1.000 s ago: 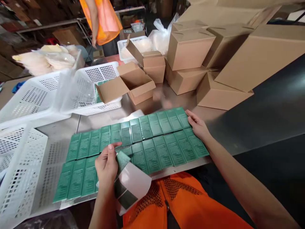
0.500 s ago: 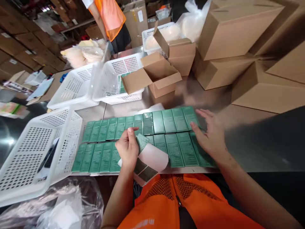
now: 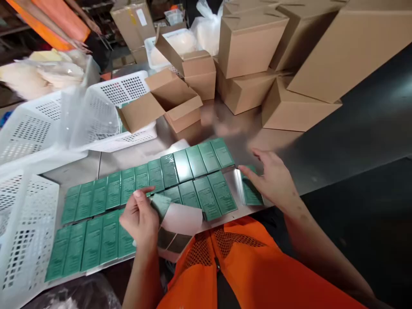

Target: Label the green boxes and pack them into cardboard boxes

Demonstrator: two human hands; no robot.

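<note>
Baskets [image 3: 35,223], white and perforated, stand at left | green boxes [image 3: 156,174] lie in two rows on a metal table [image 3: 296,159] | my left hand [image 3: 140,216], curled, grips a white sheet [image 3: 183,218] over the lower row | one separate green box [image 3: 252,189] sits right of the rows | my right hand [image 3: 274,181] spreads beside it, contact unclear

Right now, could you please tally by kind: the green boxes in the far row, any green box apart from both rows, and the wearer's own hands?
Far-row green boxes: 12
Separate green box: 1
Wearer's left hand and right hand: 2
Total: 15
</note>
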